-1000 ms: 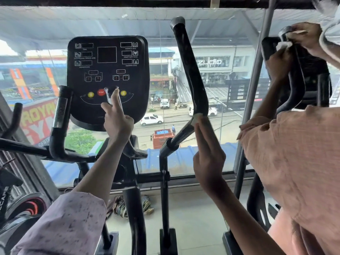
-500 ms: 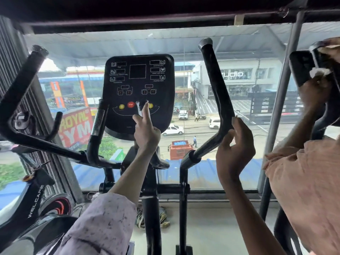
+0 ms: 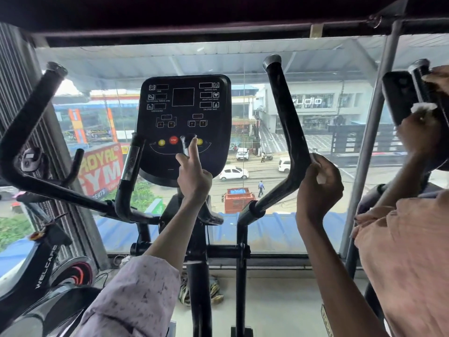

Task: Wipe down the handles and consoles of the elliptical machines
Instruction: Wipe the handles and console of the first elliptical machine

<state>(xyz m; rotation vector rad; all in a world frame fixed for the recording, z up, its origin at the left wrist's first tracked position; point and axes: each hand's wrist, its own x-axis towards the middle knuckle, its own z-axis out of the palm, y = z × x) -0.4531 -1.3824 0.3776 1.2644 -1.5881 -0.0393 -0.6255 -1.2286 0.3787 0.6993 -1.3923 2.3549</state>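
Red button [image 3: 173,140] on the console [image 3: 182,122] is reading "STOP"; other console labels too small to read. Red banner [image 3: 103,169] outside is showing "ROYAL GYM", bldg front [image 3: 309,101] "zudio". Bike frame [image 3: 45,269] at left is carrying "WELCARE".

black console [image 3: 183,122], red stop button [image 3: 173,140], speckled lilac sleeve [image 3: 131,300]
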